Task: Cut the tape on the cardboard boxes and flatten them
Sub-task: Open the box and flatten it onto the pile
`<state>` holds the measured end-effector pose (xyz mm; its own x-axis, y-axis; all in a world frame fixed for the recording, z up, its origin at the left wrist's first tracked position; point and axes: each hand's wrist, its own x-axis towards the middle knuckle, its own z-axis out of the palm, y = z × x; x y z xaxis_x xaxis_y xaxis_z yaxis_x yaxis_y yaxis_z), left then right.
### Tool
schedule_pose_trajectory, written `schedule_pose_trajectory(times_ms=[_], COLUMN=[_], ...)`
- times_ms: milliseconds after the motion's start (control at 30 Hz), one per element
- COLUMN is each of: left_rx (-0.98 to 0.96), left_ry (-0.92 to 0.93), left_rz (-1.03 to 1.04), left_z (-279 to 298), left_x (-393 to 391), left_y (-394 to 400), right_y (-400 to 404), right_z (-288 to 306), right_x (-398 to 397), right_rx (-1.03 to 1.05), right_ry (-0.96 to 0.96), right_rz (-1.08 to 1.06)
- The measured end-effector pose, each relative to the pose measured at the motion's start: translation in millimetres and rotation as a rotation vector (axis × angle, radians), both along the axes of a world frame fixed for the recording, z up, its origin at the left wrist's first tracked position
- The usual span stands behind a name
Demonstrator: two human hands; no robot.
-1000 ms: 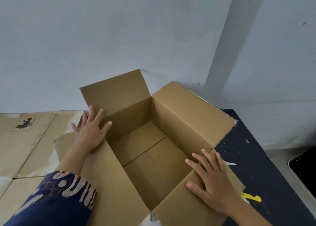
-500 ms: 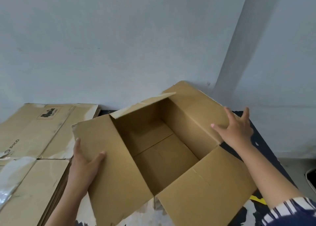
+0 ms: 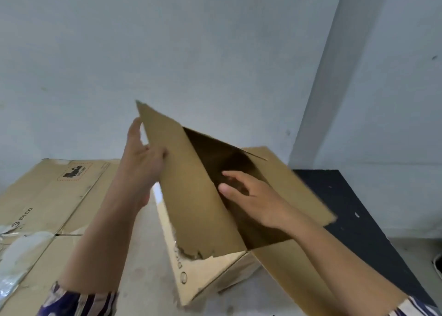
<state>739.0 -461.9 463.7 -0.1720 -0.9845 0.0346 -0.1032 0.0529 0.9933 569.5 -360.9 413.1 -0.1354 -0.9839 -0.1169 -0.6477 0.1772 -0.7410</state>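
An open brown cardboard box (image 3: 191, 203) is tipped up in front of me, its dark inside facing me. My left hand (image 3: 141, 160) grips the raised left flap near its top edge, thumb on the front and fingers behind it. My right hand (image 3: 256, 196) reaches into the box's opening with its fingers loosely spread, holding nothing. A lower flap (image 3: 299, 268) hangs toward me under my right forearm. Torn tape remains along the box's pale lower side (image 3: 203, 275).
A stack of flattened cardboard boxes (image 3: 59, 196) lies to the left, with crumpled clear tape on its near left corner (image 3: 14, 251). A dark tabletop (image 3: 358, 220) extends on the right. A pale wall stands close behind.
The box has been tilted up and turned from lying open on the surface. My left hand moved up along the left flap, and my right hand moved from the far right side into the opening.
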Motion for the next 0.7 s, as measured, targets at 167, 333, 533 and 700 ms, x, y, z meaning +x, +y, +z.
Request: schedule_pose_trajectory(times_ms=[167, 333, 533, 700], left_rx=[-0.126, 0.010, 0.010, -0.106], left_ry=[-0.141, -0.175, -0.064, -0.415], left_rz=[-0.152, -0.358, -0.397, -0.031], left_z=[33.9, 22.5, -29.8, -109.4], left_x=[-55.8, -104.0, -100.8, -50.1], left_y=[-1.9, 2.4, -2.9, -40.7], right_y=[5.3, 11.2, 23.8, 34.0], right_z=[38.8, 51.3, 61.0, 68.6], right_x=[2.5, -16.2, -52.8, -77.1], right_rx=[-0.056, -0.060, -0.017, -0.072], right_ry=[-0.213, -0.434, -0.209, -0.011], right_rz=[0.033, -0.061, -0.276, -0.317])
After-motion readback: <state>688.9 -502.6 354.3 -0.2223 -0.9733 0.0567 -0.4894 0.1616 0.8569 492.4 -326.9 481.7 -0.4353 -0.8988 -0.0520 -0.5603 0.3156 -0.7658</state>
